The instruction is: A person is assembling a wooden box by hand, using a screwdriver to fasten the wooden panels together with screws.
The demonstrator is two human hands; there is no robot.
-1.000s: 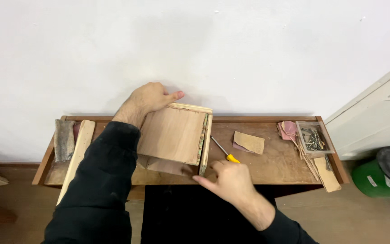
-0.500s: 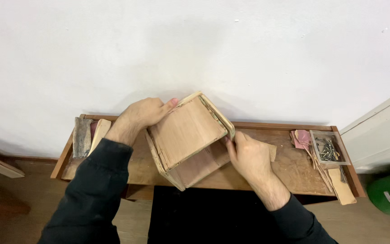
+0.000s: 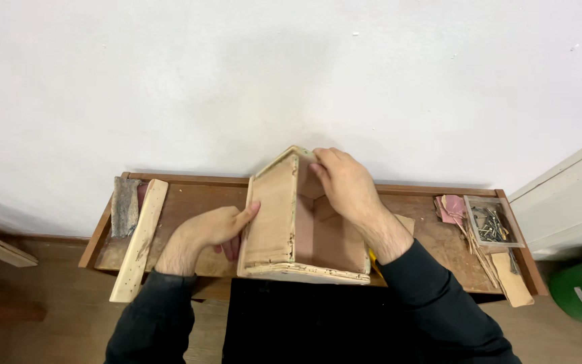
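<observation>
The left hand (image 3: 213,232) lies low with its thumb stretched rightward, fingers curled under; the right hand (image 3: 346,185) arches higher, fingers bent downward.
</observation>
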